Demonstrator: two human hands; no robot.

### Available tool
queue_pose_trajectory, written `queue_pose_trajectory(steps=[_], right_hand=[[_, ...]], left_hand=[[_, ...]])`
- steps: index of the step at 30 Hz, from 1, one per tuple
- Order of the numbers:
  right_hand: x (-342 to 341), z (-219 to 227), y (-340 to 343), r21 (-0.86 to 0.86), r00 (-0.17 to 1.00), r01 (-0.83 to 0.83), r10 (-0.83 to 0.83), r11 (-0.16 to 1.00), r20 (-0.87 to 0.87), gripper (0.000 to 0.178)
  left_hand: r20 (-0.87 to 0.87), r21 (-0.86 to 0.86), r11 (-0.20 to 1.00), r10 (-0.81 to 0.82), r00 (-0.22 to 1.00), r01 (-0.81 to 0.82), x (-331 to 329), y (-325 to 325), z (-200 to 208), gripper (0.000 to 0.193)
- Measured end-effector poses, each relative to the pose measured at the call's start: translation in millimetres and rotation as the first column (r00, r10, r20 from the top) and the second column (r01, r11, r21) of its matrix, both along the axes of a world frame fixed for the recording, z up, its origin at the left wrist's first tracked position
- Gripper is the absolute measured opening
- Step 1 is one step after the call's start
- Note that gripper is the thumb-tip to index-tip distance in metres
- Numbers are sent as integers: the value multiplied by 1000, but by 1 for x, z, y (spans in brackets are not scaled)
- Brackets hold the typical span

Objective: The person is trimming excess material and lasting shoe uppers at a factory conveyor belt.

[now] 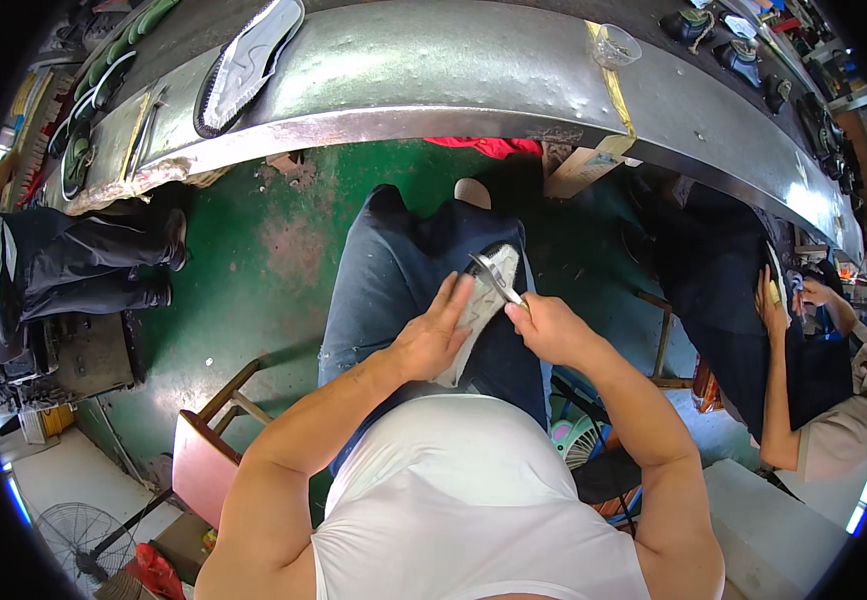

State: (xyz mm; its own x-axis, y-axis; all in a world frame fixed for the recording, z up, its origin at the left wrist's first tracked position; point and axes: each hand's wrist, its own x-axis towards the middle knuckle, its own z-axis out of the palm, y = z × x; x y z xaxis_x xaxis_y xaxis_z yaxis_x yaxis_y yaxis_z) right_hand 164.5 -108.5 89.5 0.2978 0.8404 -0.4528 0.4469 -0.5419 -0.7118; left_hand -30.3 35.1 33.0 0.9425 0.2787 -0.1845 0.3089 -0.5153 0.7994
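Observation:
Across my lap lies a shoe (471, 340), bottom up, its pale grey underside edged in black near the toe. My left hand (437, 328) grips its left side, the fingers stretched along the edge and a little blurred. In my right hand (552, 328) is a metal hand tool (495, 277) with a slim curved head, hammer-like in shape. The closed fingers hide most of its handle. That head sits over the upper part of the shoe; whether it touches cannot be told.
A metal bench (424, 75) spans the front, with another upturned shoe (252, 70) and a clear plastic cup (616, 46). A co-worker (834, 400) sits at right; another person's legs (94, 260) are at left. A wooden chair (209, 460) and a fan (84, 540) stand lower left.

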Motion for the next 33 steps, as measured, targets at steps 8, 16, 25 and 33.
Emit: queue_pose_trajectory(steps=[8,16,25,33], right_hand=[[-35,-11,-23,13,989,-77,74,997,124,42],[-28,-33,-75,51,806,451,-382,891,-452,28],[-44,-15,-58,53,849,395,-343,917,-403,30],[-49,28,-41,178,952,234,-188,956,-241,36]], left_hand=[[-151,-325,928,138,979,-181,0,8,3,82],[0,-996,84,383,924,-34,-11,30,59,62],[-101,-981,97,485,869,-168,12,42,31,87],[-143,-979,52,523,840,-199,11,37,29,78]])
